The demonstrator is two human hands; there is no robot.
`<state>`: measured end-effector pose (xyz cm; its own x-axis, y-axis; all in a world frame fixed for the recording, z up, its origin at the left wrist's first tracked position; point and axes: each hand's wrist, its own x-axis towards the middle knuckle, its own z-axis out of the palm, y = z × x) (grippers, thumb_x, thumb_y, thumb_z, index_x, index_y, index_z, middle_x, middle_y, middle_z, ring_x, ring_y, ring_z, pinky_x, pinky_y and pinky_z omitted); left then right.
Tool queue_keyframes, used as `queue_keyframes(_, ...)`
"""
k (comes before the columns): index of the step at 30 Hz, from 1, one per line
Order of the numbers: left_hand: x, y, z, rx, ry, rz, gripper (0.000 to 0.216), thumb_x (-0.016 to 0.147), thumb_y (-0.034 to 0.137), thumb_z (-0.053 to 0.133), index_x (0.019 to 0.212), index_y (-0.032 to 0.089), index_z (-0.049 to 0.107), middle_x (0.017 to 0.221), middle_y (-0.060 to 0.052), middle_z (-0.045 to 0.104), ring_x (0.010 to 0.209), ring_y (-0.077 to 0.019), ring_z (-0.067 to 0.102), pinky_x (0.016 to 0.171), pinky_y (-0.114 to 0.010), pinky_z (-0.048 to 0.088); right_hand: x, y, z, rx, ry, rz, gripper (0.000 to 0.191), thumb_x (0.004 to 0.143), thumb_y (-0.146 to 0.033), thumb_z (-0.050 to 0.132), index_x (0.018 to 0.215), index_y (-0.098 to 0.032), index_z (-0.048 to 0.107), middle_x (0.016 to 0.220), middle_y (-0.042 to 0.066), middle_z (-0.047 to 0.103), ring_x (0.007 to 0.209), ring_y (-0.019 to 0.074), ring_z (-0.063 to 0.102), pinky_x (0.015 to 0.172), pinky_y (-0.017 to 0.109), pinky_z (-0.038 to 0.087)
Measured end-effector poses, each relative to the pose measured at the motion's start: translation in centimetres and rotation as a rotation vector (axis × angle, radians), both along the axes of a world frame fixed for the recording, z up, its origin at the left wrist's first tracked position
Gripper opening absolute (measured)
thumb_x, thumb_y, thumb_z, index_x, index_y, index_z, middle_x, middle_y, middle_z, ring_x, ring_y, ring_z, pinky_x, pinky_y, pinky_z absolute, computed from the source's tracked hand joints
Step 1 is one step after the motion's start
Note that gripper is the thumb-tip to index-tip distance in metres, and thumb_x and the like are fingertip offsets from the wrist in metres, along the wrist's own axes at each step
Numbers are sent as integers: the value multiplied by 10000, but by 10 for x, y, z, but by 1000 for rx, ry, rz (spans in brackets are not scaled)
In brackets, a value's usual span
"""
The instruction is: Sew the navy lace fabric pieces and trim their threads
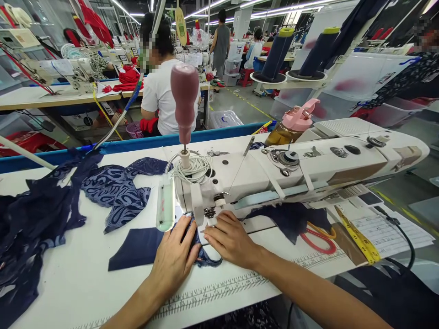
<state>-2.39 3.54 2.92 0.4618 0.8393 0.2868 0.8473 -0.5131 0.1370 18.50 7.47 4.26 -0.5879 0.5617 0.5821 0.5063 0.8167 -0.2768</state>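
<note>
**Navy fabric fed under the needle**

I watch both hands at the sewing machine [274, 173] on the white worktop [78, 274]; my left hand [176, 256] lies flat, fingers spread, pressing the navy fabric piece [137, 246] beside the presser foot; my right hand [229, 237] rests open, fingertips on the lace edge [207, 261] just below the needle; patterned blue lace [116, 192] lies heaped to the left; a yellow tape measure [360, 237] lies to the right.

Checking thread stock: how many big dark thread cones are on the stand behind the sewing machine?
2. One cone stands on the left of the stand, the other cone right beside it. More may be hidden beyond the frame.
</note>
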Motion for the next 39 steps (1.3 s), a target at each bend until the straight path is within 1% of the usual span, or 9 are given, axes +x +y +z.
queue_keyframes(9, 2, 1, 3, 48, 103, 19, 461, 973, 308, 459, 1404, 145, 471, 1388, -192, 552, 1306, -349, 481, 1094, -598, 301, 0, 0, 2, -12, 7, -12, 133, 966, -151, 521, 885, -183, 622, 810, 21, 649, 792, 166, 579, 857, 377, 422)
queue_keyframes(16, 4, -4, -1, 9, 67, 66, 481, 973, 324, 465, 1423, 155, 455, 1369, -182, 565, 1212, -336, 534, 1089, -632, 290, 4, -3, 2, -44, 34, -2, 118, 947, -138, 535, 920, -187, 639, 823, 28, 646, 763, 170, 562, 838, 387, 433)
queue_keyframes(22, -3, -11, 22, -16, -38, 75, 430, 992, 315, 419, 1401, 191, 466, 1355, -149, 577, 1245, -302, 518, 1090, -605, 315, 6, -3, -1, -55, 96, 34, 157, 933, -100, 530, 971, -210, 636, 852, 25, 673, 774, 175, 604, 853, 398, 447)
queue_keyframes(24, -16, -6, 34, 19, -63, 151, 340, 991, 292, 420, 1283, 202, 568, 1176, -106, 667, 1133, -253, 584, 1088, -533, 351, 5, -2, 0, -49, 124, 52, 167, 935, -96, 526, 991, -211, 633, 849, 25, 676, 763, 174, 611, 845, 404, 451)
queue_keyframes(27, -45, 12, 45, 108, -88, 368, 231, 968, 284, 461, 1011, 195, 670, 908, -76, 675, 921, -236, 607, 932, -439, 466, 3, -2, 3, -41, 154, 60, 166, 935, -84, 523, 964, -211, 626, 824, 24, 667, 746, 174, 601, 807, 397, 455)
queue_keyframes(29, -66, 32, 46, 175, -97, 504, 212, 919, 315, 543, 1009, 164, 662, 971, -132, 653, 964, -299, 574, 868, -476, 468, 2, -2, 4, -28, 161, 57, 164, 931, -79, 525, 937, -211, 621, 813, 25, 663, 731, 176, 590, 785, 392, 458)
queue_keyframes(32, -97, 62, 49, 253, -121, 608, 175, 838, 274, 628, 963, 156, 657, 1081, -176, 615, 1073, -360, 530, 922, -550, 418, 2, -1, 6, -7, 161, 54, 163, 927, -81, 523, 933, -213, 618, 829, 33, 664, 729, 183, 591, 769, 395, 463)
queue_keyframes(35, -133, 82, 74, 341, -186, 657, 76, 848, 203, 566, 834, 177, 636, 993, -135, 625, 999, -317, 567, 911, -518, 433, 4, -3, 10, 32, 164, 66, 177, 919, -69, 517, 956, -214, 613, 852, 41, 662, 746, 190, 595, 765, 401, 465)
queue_keyframes(39, -177, 77, 135, 508, -301, 654, 165, 919, 202, 442, 959, 179, 601, 1020, -105, 615, 1029, -258, 567, 935, -431, 450, -3, -20, 27, 23, 123, 199, 189, 901, -54, 520, 984, -205, 598, 876, 52, 654, 766, 192, 595, 748, 385, 475)
